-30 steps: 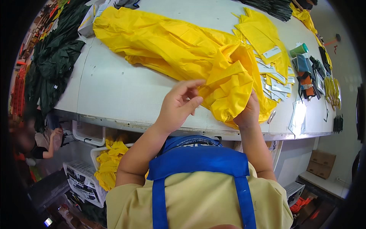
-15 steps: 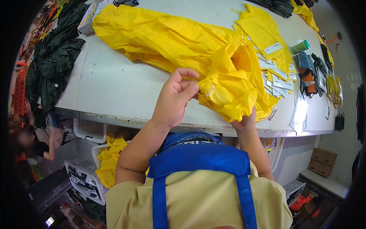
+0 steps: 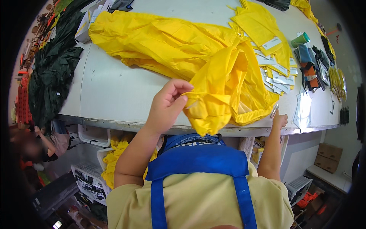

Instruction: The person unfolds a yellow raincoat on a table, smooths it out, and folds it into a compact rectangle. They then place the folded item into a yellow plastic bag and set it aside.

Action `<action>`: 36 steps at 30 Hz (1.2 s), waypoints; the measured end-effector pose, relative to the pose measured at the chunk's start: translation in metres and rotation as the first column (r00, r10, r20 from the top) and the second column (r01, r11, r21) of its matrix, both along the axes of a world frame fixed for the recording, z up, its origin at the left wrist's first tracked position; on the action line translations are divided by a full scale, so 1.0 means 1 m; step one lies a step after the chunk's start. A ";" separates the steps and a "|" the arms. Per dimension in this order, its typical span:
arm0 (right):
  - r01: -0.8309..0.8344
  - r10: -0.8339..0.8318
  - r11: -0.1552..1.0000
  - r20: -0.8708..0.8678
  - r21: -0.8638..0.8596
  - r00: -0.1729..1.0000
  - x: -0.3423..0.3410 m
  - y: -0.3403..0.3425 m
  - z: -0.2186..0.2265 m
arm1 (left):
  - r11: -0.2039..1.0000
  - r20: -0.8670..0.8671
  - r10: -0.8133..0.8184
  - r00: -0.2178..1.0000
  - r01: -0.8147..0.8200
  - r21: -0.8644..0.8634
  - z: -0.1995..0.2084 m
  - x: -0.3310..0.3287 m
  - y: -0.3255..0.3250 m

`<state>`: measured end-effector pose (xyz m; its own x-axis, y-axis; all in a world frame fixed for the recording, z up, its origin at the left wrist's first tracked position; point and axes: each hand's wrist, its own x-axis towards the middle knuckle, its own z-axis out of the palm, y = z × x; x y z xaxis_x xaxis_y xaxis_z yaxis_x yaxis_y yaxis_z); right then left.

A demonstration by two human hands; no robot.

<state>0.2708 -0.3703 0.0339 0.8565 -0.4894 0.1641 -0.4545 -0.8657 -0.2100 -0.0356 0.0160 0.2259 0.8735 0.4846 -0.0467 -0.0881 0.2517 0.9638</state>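
Note:
A large yellow raincoat-like garment (image 3: 171,45) lies spread across the white table (image 3: 114,95). My left hand (image 3: 167,103) pinches a bunched fold of it and lifts it above the table's near edge. My right hand (image 3: 279,119) is at the table's front edge, right of the garment, fingers closed on a small pale slip (image 3: 274,110). What that slip is, I cannot make out.
White tags (image 3: 276,74) and folded yellow pieces (image 3: 259,23) lie at the right. Farther right are a green cup (image 3: 301,39) and dark tools. Dark green fabric (image 3: 53,72) hangs off the left. Bins with yellow cloth (image 3: 114,160) stand under the table. Another person (image 3: 34,149) sits lower left.
My left hand has raised the yellow fold higher. My right hand has left the garment, moved right along the table edge, and now holds a small pale slip.

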 end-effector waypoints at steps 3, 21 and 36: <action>-0.125 0.131 0.985 -0.045 0.117 0.990 0.014 -0.070 -0.063 | 0.937 -0.124 -0.146 0.981 0.178 0.301 -0.005 -0.017 0.021; -0.660 0.572 0.132 0.487 0.739 0.660 -0.004 0.200 0.085 | 0.799 -0.598 0.561 0.573 -0.184 0.573 -0.076 -0.068 0.188; -0.879 0.874 0.410 -0.380 0.243 0.303 0.031 0.364 0.002 | 0.896 -0.846 0.417 0.332 0.006 0.444 -0.194 -0.120 0.155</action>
